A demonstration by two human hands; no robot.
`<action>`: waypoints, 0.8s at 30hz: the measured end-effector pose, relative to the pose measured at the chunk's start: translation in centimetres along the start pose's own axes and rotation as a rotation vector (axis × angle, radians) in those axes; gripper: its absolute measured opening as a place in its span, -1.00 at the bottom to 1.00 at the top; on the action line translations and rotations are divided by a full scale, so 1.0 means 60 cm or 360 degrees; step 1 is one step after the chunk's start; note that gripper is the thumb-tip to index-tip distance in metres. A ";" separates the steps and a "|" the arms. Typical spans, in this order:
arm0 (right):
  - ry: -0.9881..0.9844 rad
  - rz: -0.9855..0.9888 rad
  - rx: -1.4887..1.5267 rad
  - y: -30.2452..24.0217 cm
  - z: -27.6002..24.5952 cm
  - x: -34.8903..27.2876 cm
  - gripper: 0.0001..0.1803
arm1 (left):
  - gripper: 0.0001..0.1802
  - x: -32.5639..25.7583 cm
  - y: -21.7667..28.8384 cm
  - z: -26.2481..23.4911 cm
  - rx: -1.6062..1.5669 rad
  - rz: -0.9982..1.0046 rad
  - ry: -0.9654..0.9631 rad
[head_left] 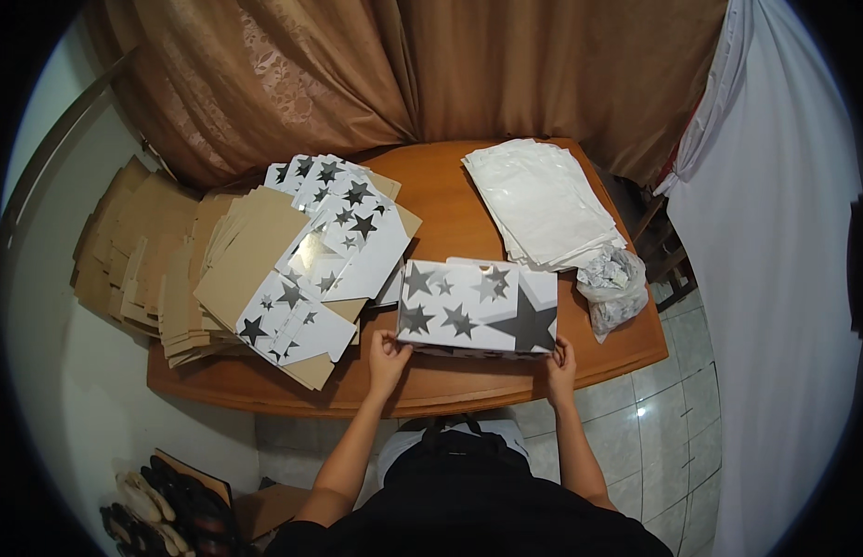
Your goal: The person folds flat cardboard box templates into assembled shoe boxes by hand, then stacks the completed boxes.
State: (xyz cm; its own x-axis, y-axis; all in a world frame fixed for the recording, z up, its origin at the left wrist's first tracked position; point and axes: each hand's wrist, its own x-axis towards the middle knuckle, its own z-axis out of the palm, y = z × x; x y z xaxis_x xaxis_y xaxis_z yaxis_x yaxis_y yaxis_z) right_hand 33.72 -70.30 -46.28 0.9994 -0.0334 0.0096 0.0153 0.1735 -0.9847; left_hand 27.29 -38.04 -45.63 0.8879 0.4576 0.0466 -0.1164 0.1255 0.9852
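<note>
Star-printed white box, assembled, at near edge of wooden table, left hand and right hand each gripping a lower corner, fingers closed on it; flat star-printed blanks stacked just left.

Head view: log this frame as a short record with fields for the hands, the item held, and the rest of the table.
left hand: grips the near-left corner of the star-printed box
right hand: grips its near-right corner
star-printed box: assembled, white with grey stars, resting at the table's near edge
table: brown wood
flat star-printed blanks: piled left of the box
white bags: stacked far right
clear bag: right edge, holds small pieces
</note>
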 end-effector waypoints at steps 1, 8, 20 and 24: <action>0.0010 0.0068 0.0011 -0.004 -0.004 -0.012 -0.55 | -0.57 -0.012 -0.003 -0.001 -0.0020 -0.0123 -0.0019; 0.0084 -0.0587 -0.0652 -0.081 -0.013 0.103 -0.70 | -0.42 -0.036 0.008 0.035 0.0153 -0.0016 0.0134; -0.0710 -0.0836 -0.1700 -0.206 0.012 0.155 -0.66 | -0.11 -0.089 0.044 0.144 0.1131 0.0250 0.0364; -0.0719 -0.0484 -0.1442 -0.226 -0.044 0.124 -0.71 | -0.08 -0.142 0.045 0.183 0.1146 0.0184 0.0388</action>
State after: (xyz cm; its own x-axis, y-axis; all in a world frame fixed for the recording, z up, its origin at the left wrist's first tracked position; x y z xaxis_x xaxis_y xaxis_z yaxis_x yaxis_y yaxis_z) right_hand 40.89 -75.50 -33.33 0.8792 0.4494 0.1581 0.4238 -0.5863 -0.6904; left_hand 24.27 -51.25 -41.55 0.7549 0.6245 0.2005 0.1901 -0.5009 0.8444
